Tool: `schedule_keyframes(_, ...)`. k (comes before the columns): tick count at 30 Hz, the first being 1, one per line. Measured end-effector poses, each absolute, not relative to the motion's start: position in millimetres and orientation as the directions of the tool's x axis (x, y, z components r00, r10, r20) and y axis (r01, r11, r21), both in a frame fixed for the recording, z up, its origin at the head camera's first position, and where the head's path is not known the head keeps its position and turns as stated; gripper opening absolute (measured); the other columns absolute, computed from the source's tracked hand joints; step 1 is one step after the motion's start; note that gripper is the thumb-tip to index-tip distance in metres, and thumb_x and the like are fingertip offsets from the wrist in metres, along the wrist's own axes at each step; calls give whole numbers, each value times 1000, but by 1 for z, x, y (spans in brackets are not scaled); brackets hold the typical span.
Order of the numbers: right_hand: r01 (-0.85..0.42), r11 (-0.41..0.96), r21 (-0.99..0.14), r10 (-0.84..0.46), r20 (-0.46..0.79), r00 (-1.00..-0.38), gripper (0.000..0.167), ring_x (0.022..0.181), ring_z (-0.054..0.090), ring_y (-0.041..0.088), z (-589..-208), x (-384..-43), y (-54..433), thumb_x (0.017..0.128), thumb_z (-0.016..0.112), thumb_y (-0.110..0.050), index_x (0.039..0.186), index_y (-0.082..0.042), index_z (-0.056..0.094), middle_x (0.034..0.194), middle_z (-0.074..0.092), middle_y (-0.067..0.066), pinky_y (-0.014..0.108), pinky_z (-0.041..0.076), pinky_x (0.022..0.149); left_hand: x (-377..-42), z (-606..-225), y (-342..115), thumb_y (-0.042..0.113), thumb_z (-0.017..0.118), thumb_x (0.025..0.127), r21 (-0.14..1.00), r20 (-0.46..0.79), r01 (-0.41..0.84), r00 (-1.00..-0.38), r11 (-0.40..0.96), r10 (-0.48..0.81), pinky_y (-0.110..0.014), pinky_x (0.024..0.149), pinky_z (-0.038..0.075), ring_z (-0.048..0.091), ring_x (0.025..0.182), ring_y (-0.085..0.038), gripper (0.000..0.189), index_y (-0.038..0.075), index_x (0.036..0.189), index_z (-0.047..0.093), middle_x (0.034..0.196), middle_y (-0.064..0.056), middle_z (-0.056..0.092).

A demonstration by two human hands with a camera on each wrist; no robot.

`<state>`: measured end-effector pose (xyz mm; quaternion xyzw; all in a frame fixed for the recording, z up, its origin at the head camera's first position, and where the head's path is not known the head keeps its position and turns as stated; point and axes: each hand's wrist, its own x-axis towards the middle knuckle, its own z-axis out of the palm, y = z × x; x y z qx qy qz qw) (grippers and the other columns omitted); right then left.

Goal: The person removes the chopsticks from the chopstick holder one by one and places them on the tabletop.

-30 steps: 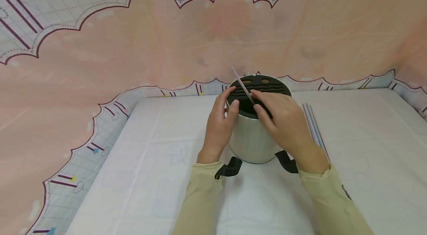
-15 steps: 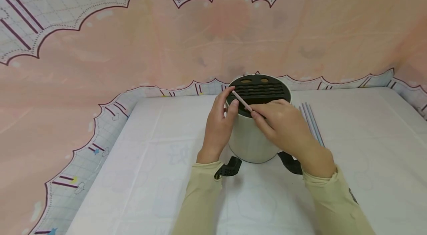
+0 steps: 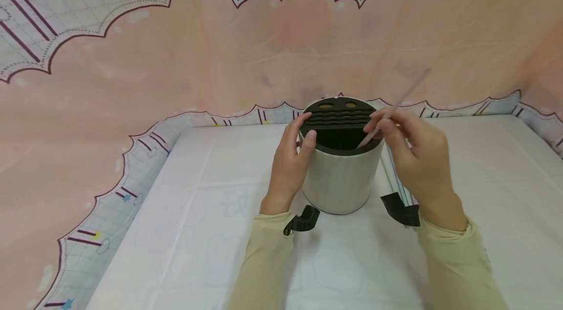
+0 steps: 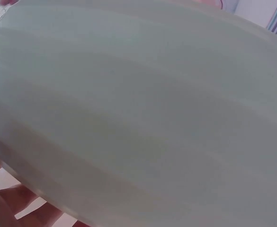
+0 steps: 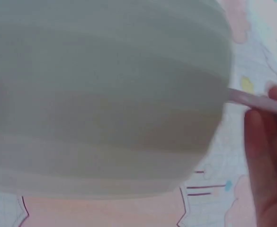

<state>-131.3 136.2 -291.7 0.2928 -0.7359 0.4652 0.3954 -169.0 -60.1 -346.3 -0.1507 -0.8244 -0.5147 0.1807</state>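
A pale off-white round holder (image 3: 340,183) with a black slotted top (image 3: 338,104) stands upright on the table in the head view. My left hand (image 3: 283,173) grips its left side, thumb and fingers at the rim. In the left wrist view, those fingers (image 4: 17,198) curl around the pale wall. My right hand (image 3: 418,153) pinches a thin pale pink straw (image 3: 412,87) over the right of the rim. The straw slants, its lower end at the front opening and its upper end pointing up and right. In the right wrist view the straw (image 5: 252,100) passes behind the holder's edge.
Several thin coloured straws (image 3: 398,182) lie on the white-covered table (image 3: 211,232) just right of the holder, partly hidden by my right hand and wrist strap. A peach-coloured printed cloth (image 3: 220,65) with scalloped edging rises behind the table.
My right hand has moved right with the straw. The straw leaned left before and leans right now; its lower end now lies over the opening's right side. My left hand stays put.
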Motion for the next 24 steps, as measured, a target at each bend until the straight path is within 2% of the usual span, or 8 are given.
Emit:
schedule_keyframes(3, -840, 129, -526, 156, 848, -507, 15, 74, 61, 19, -284, -128, 141, 86, 53, 4, 93, 16, 57, 81, 62, 19, 25, 49, 70, -169, -345, -60, 54, 34, 89, 790, 457, 439, -887, 429, 66, -35, 88, 38, 38, 115, -6, 48, 36, 134, 36, 137, 17, 32)
schedule_keyframes(7, -853, -201, -481, 392, 759, -520, 20, 68, 60, 31, -276, -130, 153, 85, 54, 4, 94, 22, 52, 77, 57, 29, 33, 51, 63, -169, -343, -60, 53, 34, 89, 787, 457, 437, -887, 435, 64, -35, 87, 39, 39, 112, -6, 47, 36, 134, 36, 136, 17, 32)
schedule_keyframes(11, -835, -352, -423, 530, 646, -550, 24, 63, 57, 38, -273, -134, 169, 85, 55, 2, 94, 23, 48, 72, 53, 32, 40, 50, 57, -169, -344, -61, 52, 34, 90, 786, 457, 432, -888, 442, 53, -33, 86, 39, 39, 110, -6, 47, 36, 133, 36, 135, 19, 33)
schedule_keyframes(15, -812, -422, -403, 588, 560, -583, 27, 61, 56, 39, -273, -135, 188, 84, 56, 0, 96, 21, 45, 72, 52, 32, 40, 50, 54, -170, -346, -61, 53, 35, 89, 795, 451, 429, -891, 430, 55, -35, 88, 38, 39, 111, -6, 47, 36, 133, 36, 135, 20, 33)
schedule_keyframes(17, -802, -404, -440, 573, 562, -597, 28, 62, 56, 37, -276, -135, 197, 84, 57, -1, 97, 22, 46, 72, 53, 31, 39, 50, 53, -171, -347, -61, 53, 35, 89, 800, 448, 429, -892, 420, 59, -37, 89, 38, 38, 112, -5, 47, 37, 133, 36, 135, 20, 32)
schedule_keyframes(19, -755, -325, -569, 514, 564, -646, 29, 64, 58, 33, -280, -136, 206, 84, 58, -4, 98, 20, 49, 73, 55, 27, 34, 50, 53, -171, -348, -60, 53, 35, 89, 802, 448, 432, -892, 413, 64, -38, 90, 37, 36, 116, -4, 47, 37, 133, 36, 135, 20, 32)
schedule_keyframes(22, -585, 26, -810, 377, 550, -745, 29, 66, 59, 22, -289, -140, 218, 87, 57, -12, 103, 11, 58, 74, 61, 16, 24, 49, 54, -170, -347, -60, 52, 35, 89, 801, 453, 437, -889, 409, 64, -39, 90, 37, 35, 116, -4, 47, 36, 133, 36, 136, 20, 32)
schedule_keyframes(24, -393, 312, -865, 277, 478, -833, 29, 66, 59, 13, -296, -145, 225, 89, 53, -21, 107, 1, 60, 76, 63, 6, 18, 47, 55, -170, -347, -59, 52, 35, 89, 798, 457, 442, -887, 410, 66, -38, 90, 37, 35, 116, -3, 47, 36, 133, 36, 135, 20, 32)
